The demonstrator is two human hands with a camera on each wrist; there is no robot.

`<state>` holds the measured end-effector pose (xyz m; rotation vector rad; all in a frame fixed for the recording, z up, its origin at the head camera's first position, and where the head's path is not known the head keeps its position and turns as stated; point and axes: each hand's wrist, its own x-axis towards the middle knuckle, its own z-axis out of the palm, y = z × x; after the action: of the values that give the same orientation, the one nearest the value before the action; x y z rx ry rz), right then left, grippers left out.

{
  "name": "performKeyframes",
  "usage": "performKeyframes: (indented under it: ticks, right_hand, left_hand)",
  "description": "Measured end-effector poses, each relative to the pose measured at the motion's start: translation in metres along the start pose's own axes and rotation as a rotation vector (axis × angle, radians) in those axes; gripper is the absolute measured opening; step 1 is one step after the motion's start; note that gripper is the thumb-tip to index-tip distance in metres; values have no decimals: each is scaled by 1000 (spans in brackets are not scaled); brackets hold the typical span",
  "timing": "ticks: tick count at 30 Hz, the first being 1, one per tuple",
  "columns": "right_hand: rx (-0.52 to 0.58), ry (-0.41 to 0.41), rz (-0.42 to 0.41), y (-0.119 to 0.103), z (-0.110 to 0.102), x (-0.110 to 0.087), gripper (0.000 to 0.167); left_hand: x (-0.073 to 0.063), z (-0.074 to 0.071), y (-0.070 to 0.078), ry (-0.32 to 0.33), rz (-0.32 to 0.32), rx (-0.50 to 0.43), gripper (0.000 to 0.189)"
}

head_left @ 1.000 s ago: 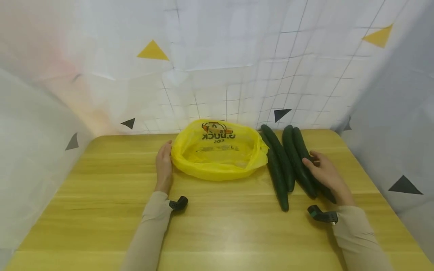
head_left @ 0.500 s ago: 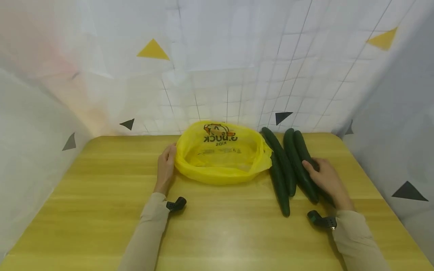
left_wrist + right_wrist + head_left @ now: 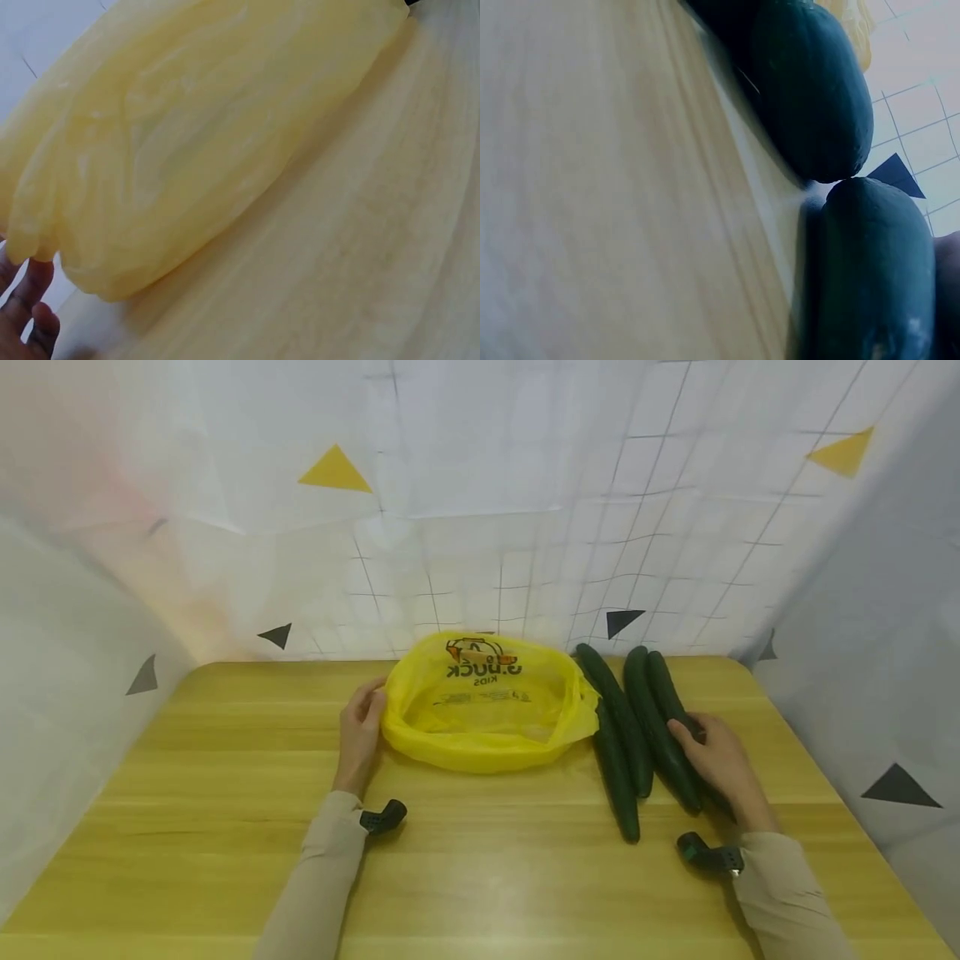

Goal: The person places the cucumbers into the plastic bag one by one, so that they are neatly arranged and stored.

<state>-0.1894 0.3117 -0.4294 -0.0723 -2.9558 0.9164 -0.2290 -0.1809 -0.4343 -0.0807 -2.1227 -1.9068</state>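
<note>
A yellow plastic bag (image 3: 468,755) stands with its mouth spread wide, dark duck lettering on its inner back wall. My left hand (image 3: 357,739) rests against the bag's left side, fingers loosely bent. In the left wrist view, its fingers (image 3: 28,300) meet the bag's folded lower corner. Several dark green cucumbers lie side by side to the right of the bag. Thumb and fingers of my right hand (image 3: 722,762) hold the rightmost cucumber (image 3: 663,683), whose near part is mostly covered by the hand. Close up in the right wrist view are two cucumber ends, one a near cucumber (image 3: 877,270).
The second cucumber from the right (image 3: 660,735) lies directly beside the held one. Further left, another cucumber (image 3: 617,777) has its far part behind the bag's right edge. A white gridded sheet (image 3: 480,543) rises behind the wooden table (image 3: 480,877).
My right hand's fingers have closed round the rightmost cucumber from a looser pose above it. My left hand has come up against the bag's side. The bag and cucumbers have hardly moved.
</note>
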Motion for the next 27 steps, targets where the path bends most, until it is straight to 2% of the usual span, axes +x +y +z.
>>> performKeyframes:
  ticks: [9, 17, 22, 27]
  right_hand:
    - [-92, 7, -25, -7, 1, -3, 72]
    - [-100, 26, -11, -9, -4, 1, 69]
    - [-61, 23, 14, -6, -7, 1, 70]
    - [110, 0, 71, 1, -13, 0, 72]
  left_hand:
    - [-3, 0, -1, -16, -28, 4, 33]
    - [4, 1, -2, -14, 29, 11, 33]
    - [3, 2, -2, -14, 27, 16, 33]
    - [1, 1, 0, -14, 23, 45, 33]
